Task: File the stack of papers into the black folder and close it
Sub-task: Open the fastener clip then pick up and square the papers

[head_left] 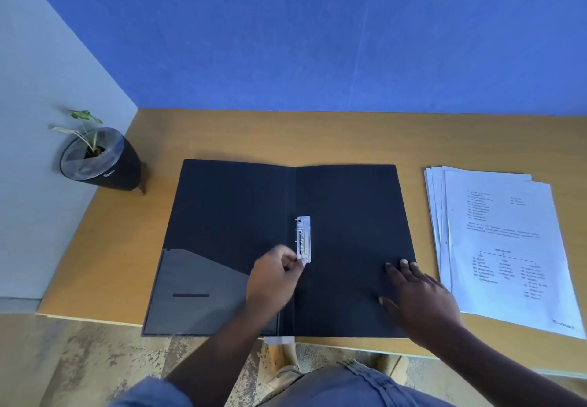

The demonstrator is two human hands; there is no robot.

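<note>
The black folder (349, 209) lies wide open and flat on the wooden desk. A silver metal clip (303, 235) sits by its spine. My left hand (276, 276) pinches the lower end of that clip with thumb and fingers. Fingers spread, my right hand (419, 295) presses flat on the lower right of the folder's right flap. The stack of printed white papers (502, 248) lies loosely fanned on the desk just to the right of the folder, untouched by either hand.
A small plant in a black cone pot (101, 162) stands at the desk's far left corner. A blue wall rises behind the desk (286, 136). The folder's left flap has a clear inner pocket (197, 289). The desk's front edge is near my legs.
</note>
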